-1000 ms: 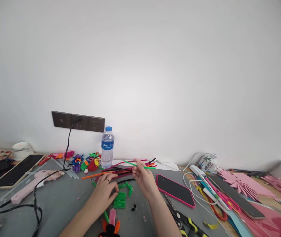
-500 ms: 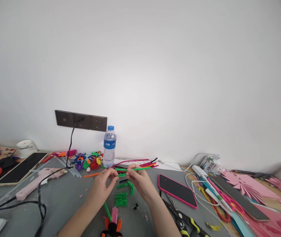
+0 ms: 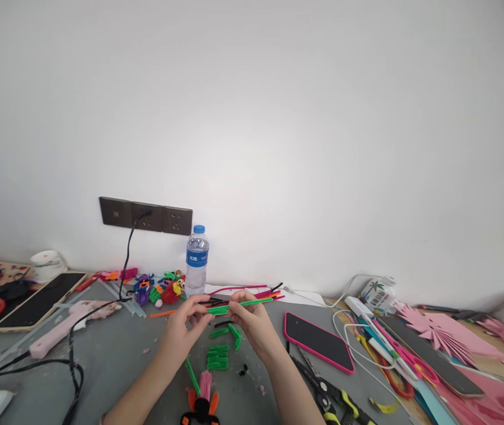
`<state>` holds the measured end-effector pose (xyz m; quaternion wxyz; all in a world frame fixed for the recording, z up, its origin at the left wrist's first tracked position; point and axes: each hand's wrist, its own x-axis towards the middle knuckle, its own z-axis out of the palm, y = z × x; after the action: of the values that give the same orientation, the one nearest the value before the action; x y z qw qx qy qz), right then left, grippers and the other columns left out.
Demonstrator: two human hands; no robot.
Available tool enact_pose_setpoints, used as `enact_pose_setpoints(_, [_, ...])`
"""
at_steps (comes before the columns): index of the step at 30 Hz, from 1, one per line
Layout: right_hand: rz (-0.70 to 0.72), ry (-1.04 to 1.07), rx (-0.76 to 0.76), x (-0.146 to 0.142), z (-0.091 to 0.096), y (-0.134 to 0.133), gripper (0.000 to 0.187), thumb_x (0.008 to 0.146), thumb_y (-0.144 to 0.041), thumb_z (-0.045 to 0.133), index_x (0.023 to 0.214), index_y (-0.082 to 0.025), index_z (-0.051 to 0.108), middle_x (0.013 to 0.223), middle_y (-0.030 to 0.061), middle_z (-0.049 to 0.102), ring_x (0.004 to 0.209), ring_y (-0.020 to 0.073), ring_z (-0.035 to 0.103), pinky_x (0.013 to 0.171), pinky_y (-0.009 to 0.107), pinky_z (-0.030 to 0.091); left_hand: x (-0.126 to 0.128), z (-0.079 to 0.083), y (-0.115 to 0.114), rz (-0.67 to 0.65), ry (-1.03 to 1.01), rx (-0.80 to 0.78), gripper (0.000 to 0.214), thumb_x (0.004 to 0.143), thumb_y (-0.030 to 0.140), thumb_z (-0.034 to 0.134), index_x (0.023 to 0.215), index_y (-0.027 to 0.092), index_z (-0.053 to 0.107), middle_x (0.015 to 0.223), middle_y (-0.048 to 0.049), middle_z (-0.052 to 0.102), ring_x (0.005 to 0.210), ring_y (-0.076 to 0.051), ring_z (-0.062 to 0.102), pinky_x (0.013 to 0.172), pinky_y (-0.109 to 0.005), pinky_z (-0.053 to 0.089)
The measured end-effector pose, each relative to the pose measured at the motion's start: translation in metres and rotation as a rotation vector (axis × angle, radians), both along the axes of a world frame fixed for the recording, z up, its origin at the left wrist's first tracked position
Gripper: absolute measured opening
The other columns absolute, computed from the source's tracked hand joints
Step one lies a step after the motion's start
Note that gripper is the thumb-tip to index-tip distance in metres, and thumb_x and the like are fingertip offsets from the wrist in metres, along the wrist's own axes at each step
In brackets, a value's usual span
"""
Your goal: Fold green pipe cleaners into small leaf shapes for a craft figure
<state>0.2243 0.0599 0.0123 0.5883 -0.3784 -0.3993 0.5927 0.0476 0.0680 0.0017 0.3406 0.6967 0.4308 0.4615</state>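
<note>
Between my two hands, just above the grey work surface (image 3: 114, 366), is a green pipe cleaner (image 3: 256, 301). My left hand (image 3: 186, 321) pinches its folded left part between thumb and fingers. Thumb and fingertips of my right hand (image 3: 247, 319) grip it near the middle, with the straight end sticking out to the right. Below the hands lie several folded green pipe cleaner pieces (image 3: 218, 357). Nearer to me is a pipe cleaner figure (image 3: 201, 407) in black, orange and pink with a green stem. Red and orange pipe cleaners lie partly hidden behind my hands.
A water bottle (image 3: 196, 262) stands by the wall. To the left lie a pink glue gun (image 3: 70, 327) with its black cord and a phone (image 3: 39, 301). Rightward are a pink-cased phone (image 3: 318, 342), black-and-yellow pliers (image 3: 327, 392), white cables and pink paper (image 3: 464, 333). Small colourful figures (image 3: 158, 289) sit behind.
My left hand has shifted slightly, and the green pipe cleaner's folded part now shows between both hands. The right hand stays almost in place.
</note>
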Motion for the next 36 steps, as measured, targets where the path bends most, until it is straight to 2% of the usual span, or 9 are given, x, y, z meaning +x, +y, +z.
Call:
enact_pose_setpoints(7, [0.009, -0.104, 0.054, -0.001, -0.001, -0.001, 0.025, 0.069, -0.036, 0.077, 0.073, -0.019, 0.06, 0.064, -0.0038, 0.054, 0.061, 0.012, 0.051, 0.06, 0.023, 0.04, -0.002, -0.003, 0.0, 0.066, 0.089, 0.085, 0.022, 0.083, 0.037, 0.056, 0.098, 0.023, 0.065, 0.076, -0.0039, 0.074, 0.067, -0.021, 0.065, 0.062, -0.031, 0.051])
enact_pose_setpoints(11, [-0.005, -0.145, 0.075, -0.001, -0.002, 0.001, 0.026, 0.069, -0.038, 0.077, 0.071, -0.019, 0.059, 0.063, -0.0033, 0.055, 0.059, 0.013, 0.052, 0.058, 0.023, 0.04, -0.003, -0.005, 0.001, 0.076, 0.08, 0.155, 0.017, 0.082, 0.033, 0.057, 0.088, 0.023, 0.068, 0.08, -0.0045, 0.074, 0.072, -0.022, 0.067, 0.064, -0.031, 0.052])
enact_pose_setpoints(17, [0.023, -0.181, 0.066, -0.001, 0.005, -0.004, 0.025, 0.071, -0.038, 0.077, 0.073, -0.019, 0.061, 0.063, -0.0029, 0.058, 0.06, 0.0129, 0.055, 0.058, 0.022, 0.039, -0.005, -0.007, 0.003, 0.072, 0.058, 0.21, 0.015, 0.083, 0.03, 0.058, 0.084, 0.022, 0.071, 0.079, -0.0043, 0.074, 0.071, -0.021, 0.068, 0.062, -0.028, 0.053])
enact_pose_setpoints(21, [0.085, -0.167, -0.001, 0.0, 0.01, -0.008, 0.029, 0.073, -0.045, 0.074, 0.075, -0.018, 0.062, 0.064, -0.0006, 0.062, 0.065, 0.0151, 0.062, 0.061, 0.023, 0.04, -0.007, -0.007, 0.003, 0.063, 0.034, 0.182, 0.017, 0.085, 0.033, 0.058, 0.085, 0.023, 0.072, 0.08, -0.0041, 0.074, 0.075, -0.022, 0.069, 0.064, -0.028, 0.055])
enact_pose_setpoints(24, [0.123, -0.138, -0.018, 0.0, 0.01, -0.009, 0.033, 0.068, -0.047, 0.077, 0.076, -0.018, 0.062, 0.065, -0.0003, 0.065, 0.065, 0.0162, 0.063, 0.062, 0.024, 0.042, -0.008, -0.007, 0.003, 0.055, 0.026, 0.147, 0.019, 0.085, 0.035, 0.057, 0.085, 0.023, 0.071, 0.082, -0.0051, 0.074, 0.077, -0.022, 0.069, 0.065, -0.028, 0.055])
enact_pose_setpoints(27, [0.145, -0.127, -0.028, 0.001, 0.007, -0.009, 0.033, 0.067, -0.046, 0.079, 0.077, -0.018, 0.063, 0.065, 0.0005, 0.067, 0.067, 0.0171, 0.065, 0.063, 0.025, 0.043, -0.008, -0.006, 0.003, 0.046, 0.013, 0.118, 0.019, 0.086, 0.036, 0.055, 0.084, 0.022, 0.069, 0.082, -0.0058, 0.073, 0.076, -0.022, 0.067, 0.065, -0.028, 0.054])
enact_pose_setpoints(31, [0.215, -0.111, -0.031, 0.003, 0.005, -0.009, 0.028, 0.073, -0.043, 0.075, 0.079, -0.018, 0.064, 0.068, 0.0024, 0.069, 0.07, 0.0175, 0.066, 0.066, 0.025, 0.046, -0.007, -0.001, 0.001, 0.039, -0.037, 0.07, 0.018, 0.083, 0.035, 0.056, 0.08, 0.022, 0.068, 0.079, -0.0048, 0.072, 0.073, -0.022, 0.066, 0.063, -0.027, 0.053])
enact_pose_setpoints(36, [0.345, -0.022, -0.028, 0.006, 0.006, -0.01, 0.025, 0.074, -0.038, 0.076, 0.076, -0.017, 0.062, 0.065, -0.0004, 0.065, 0.066, 0.0145, 0.065, 0.063, 0.023, 0.045, -0.005, 0.006, -0.002, -0.036, -0.12, -0.034, 0.017, 0.081, 0.036, 0.058, 0.078, 0.022, 0.067, 0.076, -0.0036, 0.07, 0.071, -0.02, 0.066, 0.064, -0.028, 0.054])
